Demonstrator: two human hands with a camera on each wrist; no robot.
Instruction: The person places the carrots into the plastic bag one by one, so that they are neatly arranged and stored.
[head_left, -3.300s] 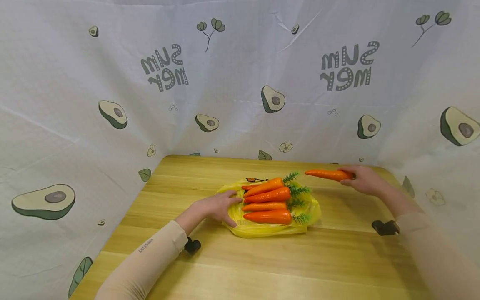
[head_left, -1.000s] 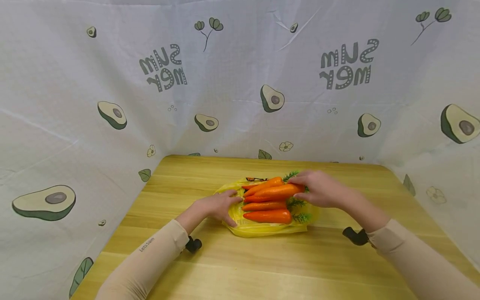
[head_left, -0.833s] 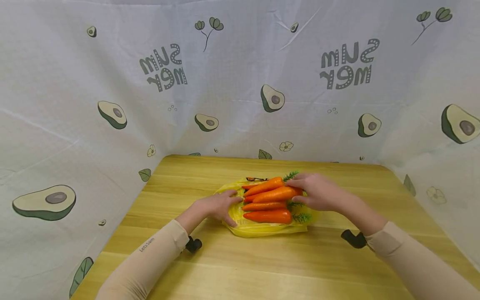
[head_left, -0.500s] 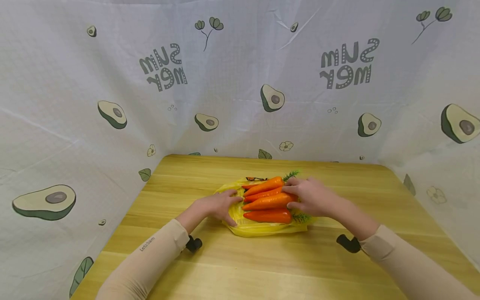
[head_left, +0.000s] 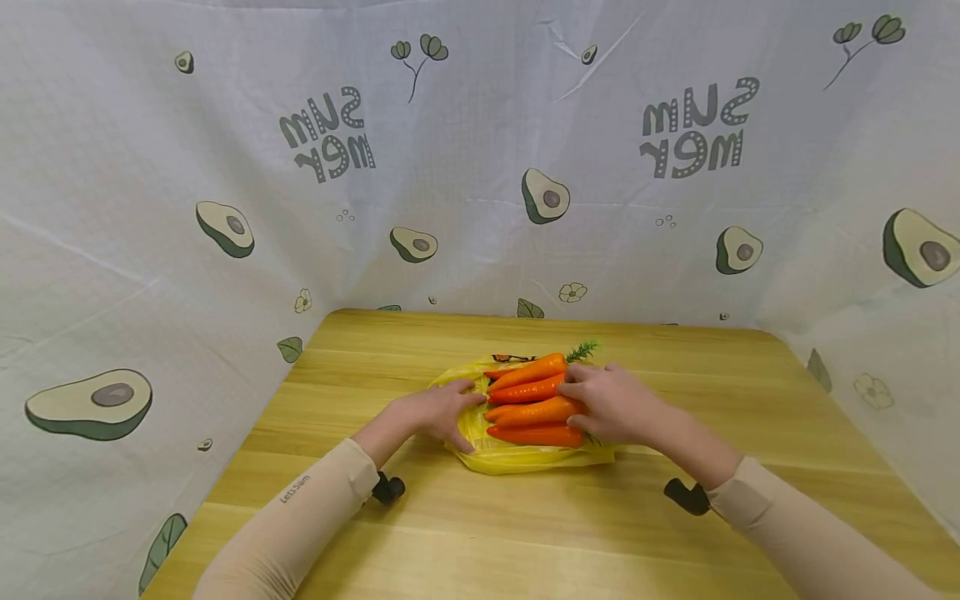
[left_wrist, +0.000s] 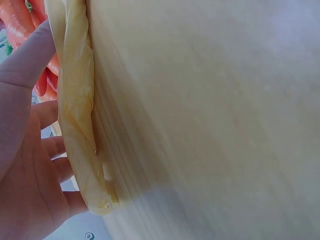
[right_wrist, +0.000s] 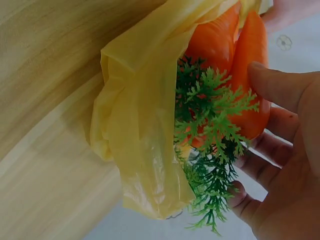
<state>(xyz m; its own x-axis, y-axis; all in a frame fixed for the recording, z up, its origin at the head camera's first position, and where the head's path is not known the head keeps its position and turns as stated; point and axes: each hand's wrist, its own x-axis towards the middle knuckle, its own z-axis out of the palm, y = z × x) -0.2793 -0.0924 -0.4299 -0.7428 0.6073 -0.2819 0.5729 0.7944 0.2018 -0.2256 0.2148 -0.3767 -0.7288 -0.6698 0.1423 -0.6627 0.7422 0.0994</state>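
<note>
Several orange carrots with feathery green tops (right_wrist: 215,105) lie side by side in an open yellow plastic bag (head_left: 525,460). My right hand (head_left: 618,406) holds a carrot (head_left: 536,412) by its thick end, low over the front of the row. In the right wrist view the thumb presses one side of this carrot (right_wrist: 254,50), with the fingers curved behind. At the bag's left end rests my left hand (head_left: 431,414), thumb and fingers spread. Its fingers (left_wrist: 47,114) reach past the bag's rolled edge (left_wrist: 77,100) in the left wrist view, straight or gently bent.
The bag sits on a wooden table (head_left: 480,533) with pale grain. Behind it and at both sides hangs a white curtain (head_left: 465,167) printed with avocados and lettering. A black wrist camera (head_left: 686,497) juts out below the right sleeve.
My right hand has brought the carrot in from the right, over the bag, then drawn it toward the front of the row. The left hand has stayed at the bag.
</note>
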